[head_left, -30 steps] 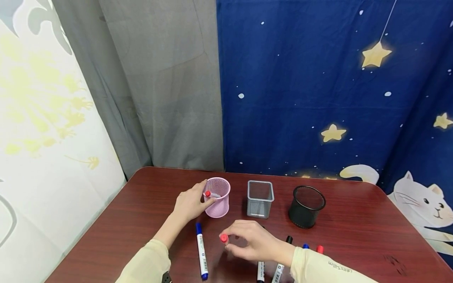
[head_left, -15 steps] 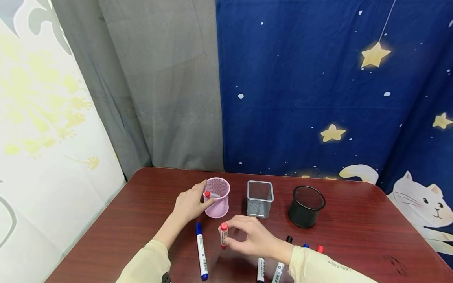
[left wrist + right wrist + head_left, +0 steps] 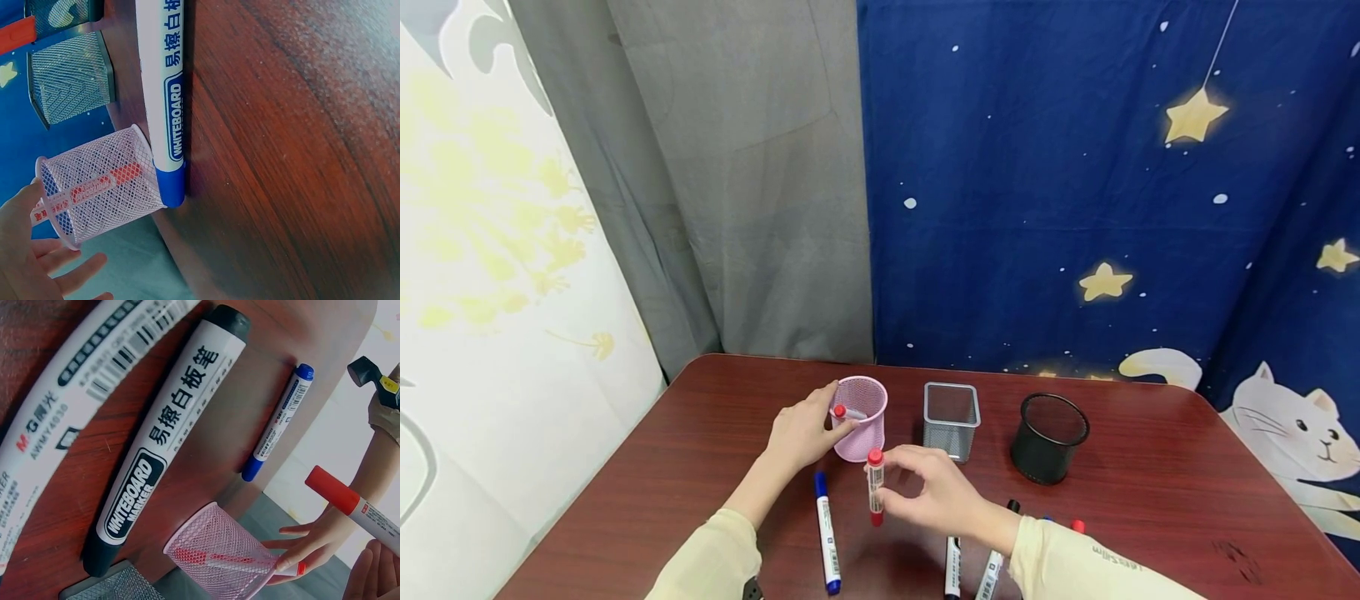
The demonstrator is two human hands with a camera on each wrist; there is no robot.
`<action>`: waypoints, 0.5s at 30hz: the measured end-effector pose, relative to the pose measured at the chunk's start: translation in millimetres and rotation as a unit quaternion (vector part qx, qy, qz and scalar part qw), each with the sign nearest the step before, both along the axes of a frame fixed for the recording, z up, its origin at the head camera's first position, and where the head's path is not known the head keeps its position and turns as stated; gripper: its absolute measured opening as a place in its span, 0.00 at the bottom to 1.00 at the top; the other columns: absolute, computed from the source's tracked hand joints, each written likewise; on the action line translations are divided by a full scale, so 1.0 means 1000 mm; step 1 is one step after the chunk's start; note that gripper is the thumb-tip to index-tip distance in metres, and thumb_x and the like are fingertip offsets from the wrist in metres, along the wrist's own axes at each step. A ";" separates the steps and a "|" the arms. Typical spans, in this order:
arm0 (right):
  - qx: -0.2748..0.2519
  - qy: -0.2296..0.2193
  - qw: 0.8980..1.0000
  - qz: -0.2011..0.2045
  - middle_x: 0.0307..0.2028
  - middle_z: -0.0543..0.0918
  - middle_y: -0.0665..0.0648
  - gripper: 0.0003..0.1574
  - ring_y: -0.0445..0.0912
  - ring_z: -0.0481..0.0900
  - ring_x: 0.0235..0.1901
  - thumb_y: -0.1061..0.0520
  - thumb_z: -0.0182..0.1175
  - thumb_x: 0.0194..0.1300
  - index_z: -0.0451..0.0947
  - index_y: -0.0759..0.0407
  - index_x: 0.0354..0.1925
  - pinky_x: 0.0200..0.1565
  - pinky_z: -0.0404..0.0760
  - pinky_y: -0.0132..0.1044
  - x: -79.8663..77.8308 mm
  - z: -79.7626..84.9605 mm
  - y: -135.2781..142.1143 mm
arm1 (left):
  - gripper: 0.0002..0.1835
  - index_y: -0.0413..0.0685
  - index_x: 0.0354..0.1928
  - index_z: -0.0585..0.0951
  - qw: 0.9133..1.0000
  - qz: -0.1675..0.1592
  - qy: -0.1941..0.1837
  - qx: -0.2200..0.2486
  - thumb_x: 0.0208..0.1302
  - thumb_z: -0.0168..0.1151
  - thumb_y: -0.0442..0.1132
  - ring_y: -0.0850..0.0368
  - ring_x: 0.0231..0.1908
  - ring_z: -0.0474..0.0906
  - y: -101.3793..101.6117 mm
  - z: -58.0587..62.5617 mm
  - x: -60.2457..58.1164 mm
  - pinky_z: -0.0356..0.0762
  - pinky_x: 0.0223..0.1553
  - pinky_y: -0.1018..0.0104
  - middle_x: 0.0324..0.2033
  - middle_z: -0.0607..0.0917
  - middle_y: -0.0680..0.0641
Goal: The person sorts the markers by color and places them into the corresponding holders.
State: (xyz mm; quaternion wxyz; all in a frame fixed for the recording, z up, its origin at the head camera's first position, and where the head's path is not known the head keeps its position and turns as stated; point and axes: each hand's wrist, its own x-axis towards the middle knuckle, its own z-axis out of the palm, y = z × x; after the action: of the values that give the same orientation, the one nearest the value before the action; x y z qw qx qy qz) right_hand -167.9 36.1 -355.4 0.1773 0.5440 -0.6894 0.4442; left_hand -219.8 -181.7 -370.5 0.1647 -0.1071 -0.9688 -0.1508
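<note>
My left hand [image 3: 801, 429] grips the rim of a pink mesh pen holder [image 3: 870, 437], thumb on the near side. A red-capped whiteboard marker [image 3: 84, 192] leans inside it, visible through the mesh in the left wrist view. My right hand [image 3: 934, 492] pinches another red marker [image 3: 876, 490] between thumb and fingers, nearly upright above the table, red cap up. In the right wrist view that marker's red end [image 3: 334, 490] shows, with only part of the hand. On the table between my forearms lies a blue whiteboard marker [image 3: 827, 533], apart from both hands.
A grey square mesh holder [image 3: 951, 425] and a black round mesh holder [image 3: 1049, 442] stand right of the pink one. Black-capped markers [image 3: 952, 567] lie below my right forearm. A red cap [image 3: 1078, 527] peeks out beyond the sleeve. Curtains hang behind the table [image 3: 1150, 467].
My right hand has raised the red marker and moved slightly away from me; the marker has turned from end-on to nearly upright. My left hand stays on the pink pen holder.
</note>
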 end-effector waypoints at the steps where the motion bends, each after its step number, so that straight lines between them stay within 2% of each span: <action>1: -0.003 0.001 1.000 -0.002 0.31 0.82 0.55 0.16 0.41 0.77 0.27 0.70 0.64 0.46 0.77 0.64 0.38 0.30 0.75 0.24 0.002 0.005 0.000 | 0.39 0.41 0.60 0.68 1.000 0.001 -0.001 -0.001 0.52 0.63 0.58 0.43 0.42 0.78 0.000 0.000 0.000 0.73 0.41 0.47 0.51 0.77 0.40; 5: -0.009 -0.024 1.000 -0.006 0.28 0.81 0.58 0.16 0.45 0.77 0.24 0.73 0.63 0.44 0.76 0.67 0.35 0.28 0.77 0.28 0.013 0.024 0.000 | 0.38 0.40 0.60 0.69 1.000 -0.001 0.004 -0.004 0.52 0.63 0.57 0.43 0.42 0.78 0.000 0.000 0.000 0.74 0.41 0.47 0.50 0.77 0.40; 7: -0.011 -0.036 0.999 -0.013 0.27 0.80 0.57 0.16 0.44 0.77 0.24 0.73 0.63 0.43 0.76 0.67 0.35 0.27 0.77 0.31 0.014 0.027 0.000 | 0.38 0.40 0.59 0.69 1.000 -0.002 0.008 -0.007 0.51 0.63 0.58 0.43 0.42 0.78 0.000 0.000 0.000 0.74 0.40 0.47 0.50 0.77 0.40; 11: -0.019 -0.044 0.998 -0.026 0.27 0.80 0.55 0.16 0.42 0.77 0.25 0.72 0.64 0.44 0.77 0.66 0.36 0.26 0.77 0.33 0.006 0.018 0.001 | 0.38 0.41 0.59 0.69 1.000 -0.002 0.012 -0.014 0.52 0.63 0.58 0.43 0.41 0.78 0.000 0.000 -0.001 0.74 0.39 0.48 0.49 0.78 0.40; 15: -0.024 -0.041 0.998 -0.041 0.26 0.79 0.52 0.15 0.39 0.77 0.25 0.68 0.63 0.46 0.77 0.62 0.37 0.25 0.76 0.30 -0.006 0.004 0.001 | 0.38 0.41 0.60 0.69 1.000 -0.002 0.007 -0.015 0.52 0.63 0.58 0.43 0.42 0.78 0.000 0.000 -0.002 0.74 0.39 0.47 0.50 0.77 0.40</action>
State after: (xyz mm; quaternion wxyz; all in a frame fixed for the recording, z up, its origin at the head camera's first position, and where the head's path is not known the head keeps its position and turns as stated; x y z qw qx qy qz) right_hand -173.5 37.3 -351.3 0.1797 0.4919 -0.7073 0.4749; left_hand -221.5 -181.7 -370.7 0.1697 -0.1129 -0.9695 -0.1360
